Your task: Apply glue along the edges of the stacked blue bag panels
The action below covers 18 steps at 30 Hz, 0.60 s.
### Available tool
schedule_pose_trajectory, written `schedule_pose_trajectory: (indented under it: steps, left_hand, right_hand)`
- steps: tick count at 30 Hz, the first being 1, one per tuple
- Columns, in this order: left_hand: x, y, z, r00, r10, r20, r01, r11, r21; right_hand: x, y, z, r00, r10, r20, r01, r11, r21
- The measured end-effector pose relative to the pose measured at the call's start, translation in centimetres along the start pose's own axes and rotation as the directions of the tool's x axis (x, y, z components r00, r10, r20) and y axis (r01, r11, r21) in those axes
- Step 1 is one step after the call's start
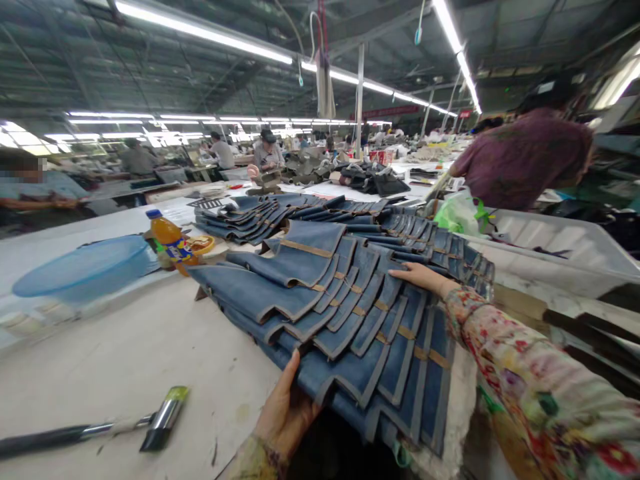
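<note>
Presently: blue panel stack, fanned.
Left fingers clasp its near edge from below, thumb outside; right fingers lie extended on its far right side, grip unclear.

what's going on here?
A person has both hands on an overlapping row of blue pieces with grey edges and tan strips. The left hand grips the near side, thumb showing and fingers tucked underneath; the right hand rests on the far side. More blue pieces lie behind. A hammer and an orange drink bottle stay untouched on the table. A co-worker in a dark red top is beyond the white bin.
</note>
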State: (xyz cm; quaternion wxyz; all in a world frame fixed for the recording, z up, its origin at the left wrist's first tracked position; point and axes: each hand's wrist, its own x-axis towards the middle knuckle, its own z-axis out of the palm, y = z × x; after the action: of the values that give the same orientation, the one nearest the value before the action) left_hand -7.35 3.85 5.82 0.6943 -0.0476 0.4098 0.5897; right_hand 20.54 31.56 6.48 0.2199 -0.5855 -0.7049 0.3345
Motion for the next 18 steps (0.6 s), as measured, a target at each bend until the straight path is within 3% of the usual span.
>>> schedule_pose_trajectory:
  steps: [6,12,18]
  left_hand:
    - [0.7,-0.6,-0.4,0.995,0.060,-0.083,-0.059,0.998,0.012]
    - [1.2,-1.1,-0.1,0.993,0.056,-0.103,-0.055,0.998,0.013]
    - [1.8,-1.8,0.3,0.975,0.130,-0.183,-0.120,0.991,0.064]
  right_hand:
    - [0.4,0.2,-0.2,0.992,0.116,0.045,-0.114,0.992,-0.044]
    - [-0.6,0.2,1.3,0.971,0.172,0.165,-0.201,0.962,0.184]
    - [-1.2,0.7,2.6,0.972,0.162,0.171,-0.220,0.884,0.412]
